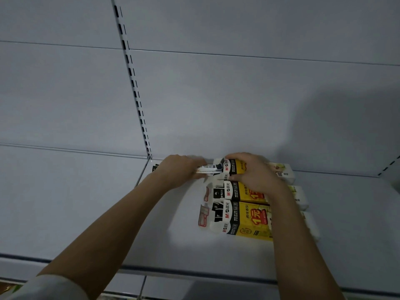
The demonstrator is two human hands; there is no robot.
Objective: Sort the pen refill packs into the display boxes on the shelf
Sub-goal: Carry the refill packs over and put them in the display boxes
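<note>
- Three boxes lie side by side on the white shelf (216, 252), all with the same yellow, black and white print.
- The back box (236, 167) is close to the back wall (216, 105).
- The middle box (240, 191) touches it, and the front box (249, 219) touches the middle one.
- The left hand (179, 167) has its fingers curled round a thin stack of packs (207, 168).
- The packs are white with black marks. They sit at the open left end of the back box. I cannot tell if they are partly inside it.
- The right hand (255, 172) is on top of the back box. Its fingers bend over the far edge and its thumb is on the near side, so it grips the box.
- The right arm crosses over the middle and front boxes and hides part of them.
- White flaps (204, 215) with red print stick out at the left ends of the middle and front boxes.
- A strip with black slots (132, 79) runs up the back wall, left of the hands.
- A grey sleeve (49, 286) shows at the bottom left.
</note>
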